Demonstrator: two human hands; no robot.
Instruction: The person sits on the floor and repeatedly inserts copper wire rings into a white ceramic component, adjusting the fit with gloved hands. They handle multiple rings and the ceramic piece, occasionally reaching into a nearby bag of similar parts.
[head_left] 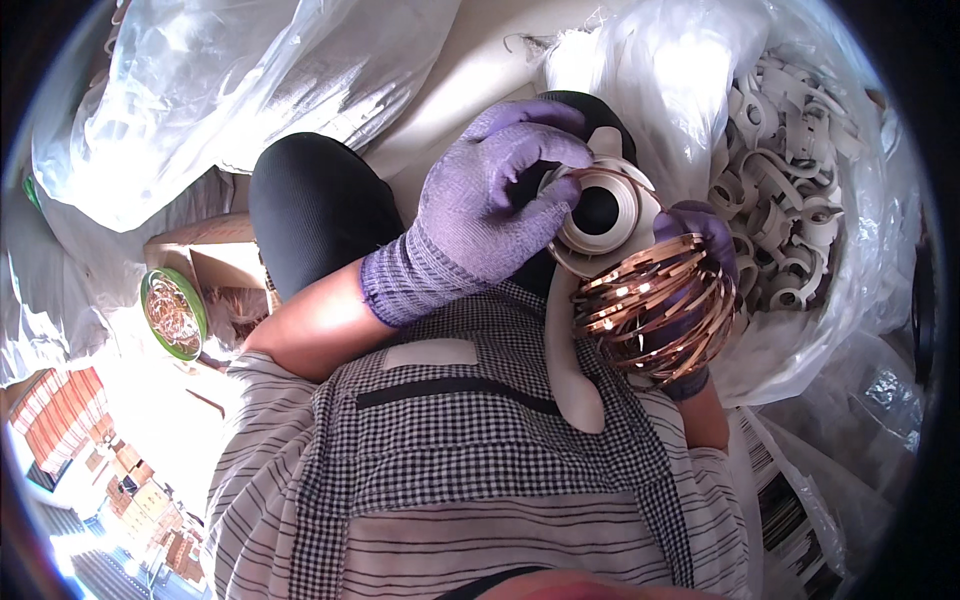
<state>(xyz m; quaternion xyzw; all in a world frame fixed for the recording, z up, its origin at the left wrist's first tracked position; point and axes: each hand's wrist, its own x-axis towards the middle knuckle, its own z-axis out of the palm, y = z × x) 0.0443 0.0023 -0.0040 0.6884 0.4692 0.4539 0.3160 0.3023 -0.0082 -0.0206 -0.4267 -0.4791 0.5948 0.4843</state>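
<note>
Both my hands wear purple knit gloves. A white plastic part (641, 222) with a round collar, a dark centre hole and a long curved handle is in front of my lap. My left hand (490, 195) pinches a thin copper ring (645, 186) at the left side of the collar, and the ring runs round it. My right hand (702, 232) holds the part from its right side, with most of its fingers hidden. A bundle of copper rings (655, 310) is looped around my right hand like bangles, purple glove showing between them.
A clear plastic bag (755, 372) full of white plastic parts (785, 200) stands at the right. More plastic sheeting (270, 75) is at the far left. A green-rimmed round container (172, 312) of copper wire sits beside a cardboard box (215, 245) at the left.
</note>
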